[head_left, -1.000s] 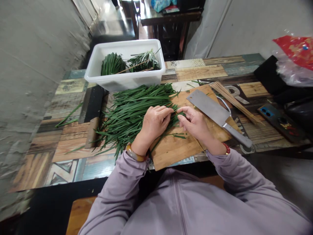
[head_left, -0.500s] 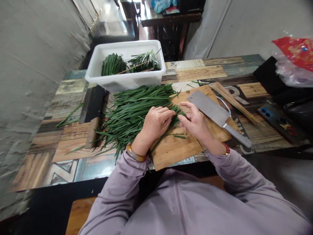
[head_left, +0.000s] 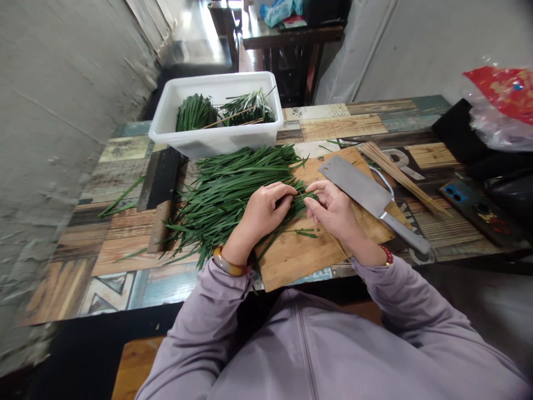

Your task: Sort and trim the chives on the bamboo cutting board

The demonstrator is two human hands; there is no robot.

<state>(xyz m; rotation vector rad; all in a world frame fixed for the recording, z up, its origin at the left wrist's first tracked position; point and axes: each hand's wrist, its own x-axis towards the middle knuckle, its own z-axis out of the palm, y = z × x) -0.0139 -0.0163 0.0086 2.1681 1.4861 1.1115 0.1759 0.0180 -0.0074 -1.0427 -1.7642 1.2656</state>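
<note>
Desk (head_left: 341, 129): patchwork wood-print top with bits of lettering, rough grey wall (head_left: 62, 122) running along the left side.
Sleeves (head_left: 204, 316): light purple, bangle (head_left: 229, 264) on the left wrist, red beads (head_left: 387, 255) on the right.
Chopping board (head_left: 287, 266): wooden, set at an angle, a few chopped scraps (head_left: 307, 233) on it.
Left hand (head_left: 268, 208): over the right end of the greens (head_left: 233, 183), fingers curled in, thumb and forefinger close together. Can't tell what they're pinching, tbh.
Right hand (head_left: 331, 208): just beside it, thumb and forefinger curved with a small gap at the stalk ends. Can't tell if they grip anything.
Which way: greens lie mostly sideways, long axis left to right, stalk ends bunched onto the board, the other ends fanning left and a bit towards the wearer.
Looks: long, flat, thin, deep green blades in a messy heap, half on the board, half on the desk.
Cleaver (head_left: 356, 186): flat on the board, handle pointing right and nearer.
Sticks (head_left: 402, 178): thin wooden bundle beyond the cleaver.
Tub (head_left: 225, 139): white plastic, behind the heap, two green bunches (head_left: 195, 114) inside.
Way back: dark table (head_left: 291, 38) with a blue bag (head_left: 281, 11).
</note>
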